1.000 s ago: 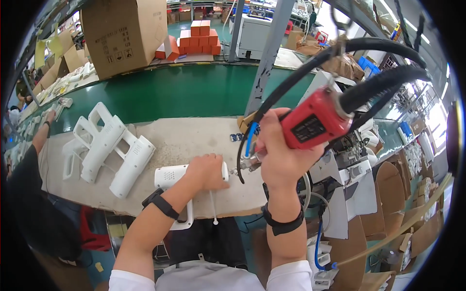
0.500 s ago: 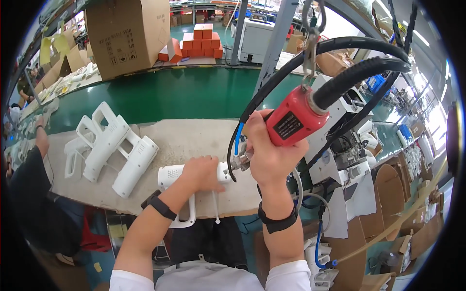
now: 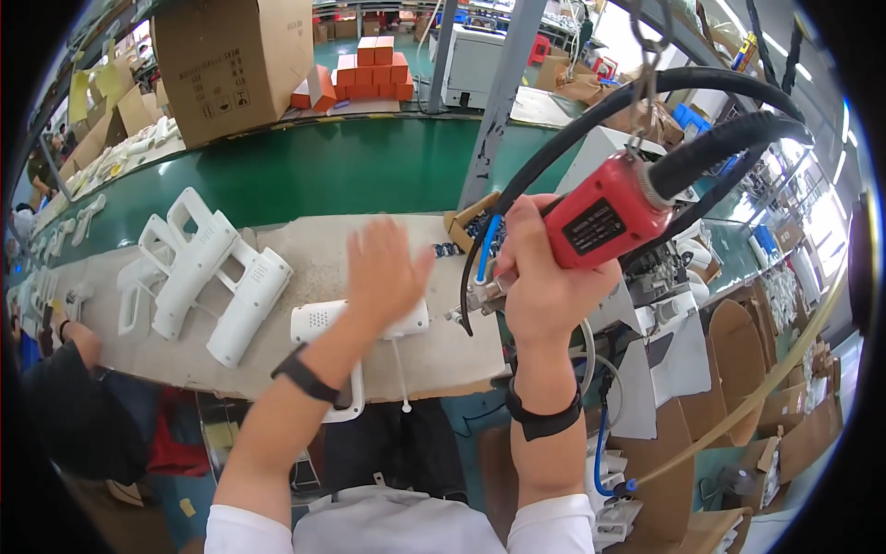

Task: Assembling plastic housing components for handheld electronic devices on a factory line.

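Observation:
My right hand (image 3: 540, 277) grips a red powered screwdriver (image 3: 604, 217) that hangs from a hook, with thick black hoses running up from its end; its metal tip (image 3: 466, 309) points left at table level. My left hand (image 3: 383, 268) is raised, fingers spread, just above a white plastic gun-shaped housing (image 3: 318, 323) lying on the worn work board (image 3: 305, 245). The housing's handle (image 3: 349, 406) hangs over the near edge and a thin white wire trails from it.
Several more white housings (image 3: 208, 272) lie stacked at the board's left. A green conveyor belt (image 3: 323, 166) runs behind, with a big cardboard box (image 3: 231, 60) and orange boxes (image 3: 369, 65) beyond. Another person's arm (image 3: 74, 337) shows at far left. Cartons and parts crowd the right.
My left hand has lifted off the white housing and opened its fingers. The red screwdriver has swung down so its tip sits beside the housing's right end.

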### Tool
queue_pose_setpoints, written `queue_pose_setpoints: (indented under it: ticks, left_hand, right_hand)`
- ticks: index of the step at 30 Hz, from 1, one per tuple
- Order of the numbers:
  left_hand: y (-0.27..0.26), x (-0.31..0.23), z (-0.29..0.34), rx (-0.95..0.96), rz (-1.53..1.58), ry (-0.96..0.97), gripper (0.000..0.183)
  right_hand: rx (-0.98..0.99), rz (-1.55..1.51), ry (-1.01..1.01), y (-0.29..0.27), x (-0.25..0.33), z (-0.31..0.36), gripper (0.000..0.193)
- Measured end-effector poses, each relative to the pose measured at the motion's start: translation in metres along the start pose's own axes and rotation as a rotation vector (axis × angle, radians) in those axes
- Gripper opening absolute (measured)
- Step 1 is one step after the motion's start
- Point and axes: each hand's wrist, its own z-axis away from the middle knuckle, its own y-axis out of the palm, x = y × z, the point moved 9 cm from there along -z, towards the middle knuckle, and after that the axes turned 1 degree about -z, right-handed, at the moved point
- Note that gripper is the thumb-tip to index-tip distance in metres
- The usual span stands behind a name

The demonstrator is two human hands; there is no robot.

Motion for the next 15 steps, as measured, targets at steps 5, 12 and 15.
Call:
queue_pose_setpoints:
  ticks: [5, 12, 15]
  left_hand:
    - [0.062, -0.007, 0.045, 0.418, -0.221, 0.085, 0.049]
    - [0.037, 0.007, 0.021, 0.14, 0.004, 0.015, 0.04]
    - [0.007, 0.004, 0.011, 0.236, 0.089, -0.01, 0.051]
  right_hand:
    - [-0.012, -0.058, -0.01, -0.008, 0.004, -0.005, 0.009]
    - [0.017, 0.044, -0.042, -0.01, 0.009, 0.002, 0.009]
    - [0.009, 0.037, -0.066, -0.013, 0.011, -0.001, 0.008]
